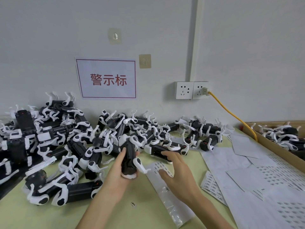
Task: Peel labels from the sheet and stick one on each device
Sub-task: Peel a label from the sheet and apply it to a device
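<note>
My left hand (119, 169) grips a black-and-white device (129, 158), held upright above the pale green table (105, 210). Just to its right lies a long label sheet (163, 187) with small printed labels at its near-hand end. My right hand (176, 171) hovers over that end with fingers spread, fingertips close to the labels; whether they touch is unclear. A big pile of similar devices (57, 142) with white legs covers the table's left and back. One loose label (133, 204) lies on the table near my left forearm.
Used backing sheets and label sheets (264, 187) spread over the right side. A cardboard box (280, 142) at the far right holds more devices. A yellow cable (234, 116) runs from wall sockets (192, 90) down behind the box. A red-framed sign (107, 79) hangs on the wall.
</note>
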